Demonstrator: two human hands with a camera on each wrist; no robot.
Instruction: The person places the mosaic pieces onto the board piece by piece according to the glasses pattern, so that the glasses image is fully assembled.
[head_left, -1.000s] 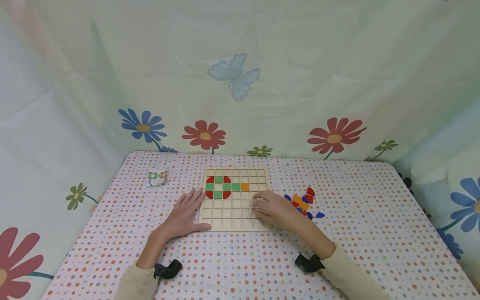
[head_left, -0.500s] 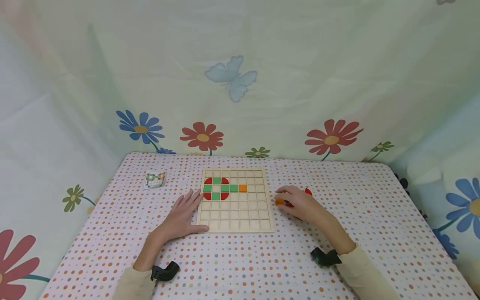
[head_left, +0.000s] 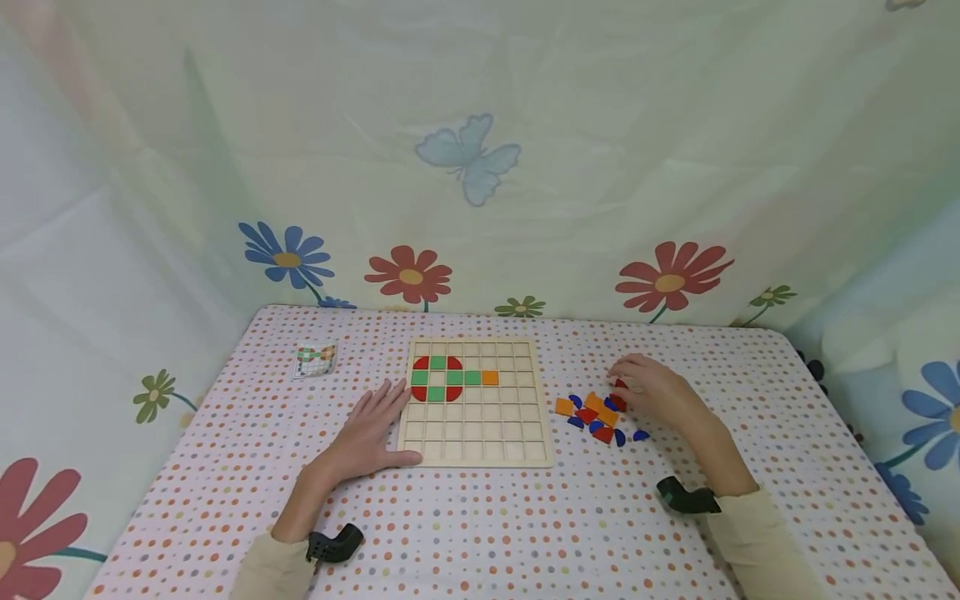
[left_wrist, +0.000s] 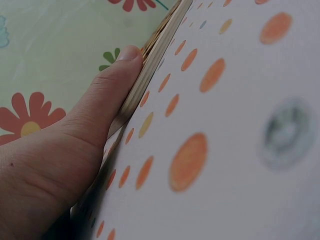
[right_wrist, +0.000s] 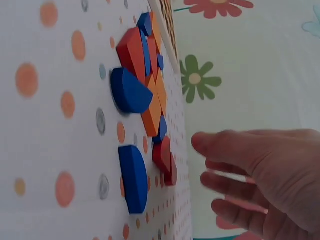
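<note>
A wooden grid board (head_left: 476, 429) lies on the table in the head view. Red quarter-round, green square and orange square tiles (head_left: 490, 378) fill some of its upper-left cells. My left hand (head_left: 365, 432) rests at the board's left edge with fingers extended; in the left wrist view its thumb (left_wrist: 110, 85) touches the wooden rim. To the right lies a pile of loose pieces: orange blocks (right_wrist: 151, 107), blue half-round blocks (right_wrist: 131, 91) and red quarter-round blocks (right_wrist: 161, 155). My right hand (head_left: 660, 390) hovers over the pile's far right end, fingers loosely bent, nothing visible between them.
A small printed card (head_left: 315, 360) with a coloured grid pattern lies left of the board. The dotted tablecloth (head_left: 465, 533) covers the table. A flowered curtain (head_left: 570, 167) stands behind the table's far edge.
My right hand has moved right, from above the board across the loose pieces to their far right end. An orange square now shows at the pile's left side. My left hand has stayed put.
</note>
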